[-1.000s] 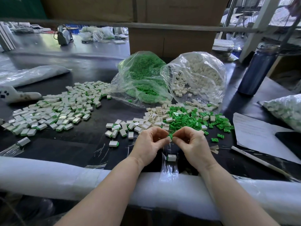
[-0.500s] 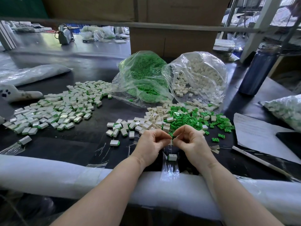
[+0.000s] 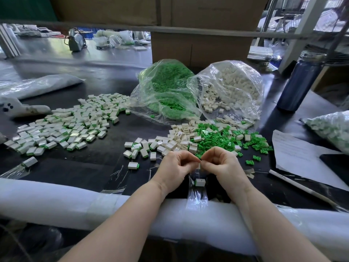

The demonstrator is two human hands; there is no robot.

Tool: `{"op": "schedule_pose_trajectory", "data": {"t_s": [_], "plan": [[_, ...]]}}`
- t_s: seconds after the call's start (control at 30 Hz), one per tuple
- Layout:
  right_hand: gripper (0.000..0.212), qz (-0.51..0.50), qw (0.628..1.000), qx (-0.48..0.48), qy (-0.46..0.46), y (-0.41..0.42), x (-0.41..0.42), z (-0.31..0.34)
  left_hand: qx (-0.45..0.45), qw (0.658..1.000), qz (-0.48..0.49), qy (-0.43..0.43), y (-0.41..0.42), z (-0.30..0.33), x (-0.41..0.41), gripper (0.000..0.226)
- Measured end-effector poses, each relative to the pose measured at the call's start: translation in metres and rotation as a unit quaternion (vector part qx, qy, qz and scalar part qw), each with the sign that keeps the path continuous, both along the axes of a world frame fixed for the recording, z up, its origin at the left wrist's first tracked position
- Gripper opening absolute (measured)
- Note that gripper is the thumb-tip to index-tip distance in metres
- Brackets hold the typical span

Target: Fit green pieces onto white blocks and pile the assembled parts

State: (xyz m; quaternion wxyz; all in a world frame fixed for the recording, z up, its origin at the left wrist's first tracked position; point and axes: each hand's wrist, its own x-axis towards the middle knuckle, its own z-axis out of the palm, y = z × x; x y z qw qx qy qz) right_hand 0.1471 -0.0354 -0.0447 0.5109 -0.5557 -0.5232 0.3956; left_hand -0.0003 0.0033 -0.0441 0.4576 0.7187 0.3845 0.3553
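My left hand [image 3: 174, 166] and right hand [image 3: 222, 165] met fingertip to fingertip, curled, pinching something too small to tell, above a dark glossy tabletop [image 3: 90, 167] in a cluttered workshop.

Blue bottle [image 3: 300, 82] stands behind paper sheet [image 3: 298, 156] and pen [image 3: 302, 188].

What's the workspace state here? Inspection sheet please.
Surface: dark table, white foam roll along its near edge.
Job's things: green bag and white bag lie open at the back; loose pieces spilled in front; assembled pile to the left; one block below the hands.
Clutter: paper, pen, bottle, tape scraps.
Hands: left hand and right hand meet fingertip to fingertip, pinching a small part, mostly hidden.
Cables: nothing seen on this table.
Surroundings: cardboard box behind, metal frame.
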Motion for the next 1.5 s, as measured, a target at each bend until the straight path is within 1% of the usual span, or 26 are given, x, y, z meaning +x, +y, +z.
{"op": "schedule_pose_trajectory", "data": {"t_s": [0.07,0.13,0.2,0.27,0.3,0.43,0.5,0.63,0.77,0.87,0.97,1.07,1.13,1.23,1.27,1.37,1.43,1.5], "plan": [[0.015,-0.013,0.999,-0.004,0.029,0.0009,0.0002,-0.0012,-0.012,1.0,-0.008,-0.015,-0.0008,0.0002,0.0005,0.014],[0.012,-0.021,0.999,-0.007,0.041,0.0017,0.0007,-0.0019,-0.005,1.0,-0.015,-0.011,-0.001,-0.0013,0.0015,0.021],[0.007,-0.021,0.998,-0.009,0.052,0.0015,0.0018,-0.002,0.009,1.0,0.0,0.0,0.0004,-0.0034,0.0017,0.018],[0.004,-0.015,0.998,-0.011,0.062,0.0007,0.0026,-0.0017,0.008,1.0,0.016,-0.001,0.0009,-0.0038,0.0017,0.008],[0.004,-0.014,0.998,-0.01,0.055,0.0005,0.0027,-0.0016,0.002,1.0,0.021,-0.005,0.001,-0.0037,0.0017,0.006],[0.01,-0.02,1.0,-0.004,0.003,0.0007,-0.0003,-0.0016,0.008,0.999,0.027,0.013,0.0022,-0.0041,0.0009,0.019],[0.012,-0.026,1.0,-0.008,-0.013,0.0011,-0.0018,-0.0018,0.016,0.999,0.027,0.028,0.0026,-0.0038,0.0009,0.018],[0.018,-0.027,0.998,-0.016,-0.052,0.0009,-0.0031,-0.0013,0.005,0.999,0.022,0.043,0.0021,-0.0049,0.0008,0.011],[0.021,-0.017,0.997,-0.023,-0.078,0.0008,-0.0037,-0.0002,0.025,0.997,0.021,0.068,0.0018,-0.0062,0.0004,0.011],[0.02,-0.012,0.997,-0.024,-0.065,0.0008,-0.0032,-0.0003,0.025,0.997,0.018,0.064,0.0024,-0.0074,0.0005,0.011],[0.018,-0.022,0.998,-0.001,-0.057,0.0002,-0.0037,-0.001,0.028,0.998,0.025,0.05,0.0023,-0.0077,0.0028,0.01],[0.013,-0.036,0.999,0.013,-0.023,-0.0001,-0.0029,-0.0015,0.019,0.999,0.026,0.024,0.0017,-0.0069,0.0052,0.008],[0.013,-0.042,0.999,0.012,-0.006,0.0004,-0.0019,-0.0018,0.002,1.0,0.019,0.005,0.0005,-0.0067,0.0056,0.014],[0.015,-0.047,0.999,0.007,0.0,0.0011,-0.0016,-0.0023,0.031,0.999,0.015,0.039,0.0,-0.0085,0.0045,0.026],[0.015,-0.046,0.999,0.005,-0.001,0.0011,-0.0016,-0.0023,0.045,0.998,0.019,0.046,-0.0003,-0.0085,0.0045,0.025],[0.013,-0.034,0.999,0.0,0.014,0.0007,-0.0008,-0.0017,0.076,0.995,0.047,0.042,0.0008,-0.0078,0.004,0.01],[0.012,-0.025,0.999,0.002,0.02,0.0004,-0.0003,-0.0008,0.098,0.992,0.055,0.051,0.0015,-0.0075,0.003,0.013],[0.012,-0.024,1.0,0.006,0.017,0.0004,-0.0005,-0.0006,0.078,0.995,0.053,0.041,0.0018,-0.0067,0.0023,0.013]]}}
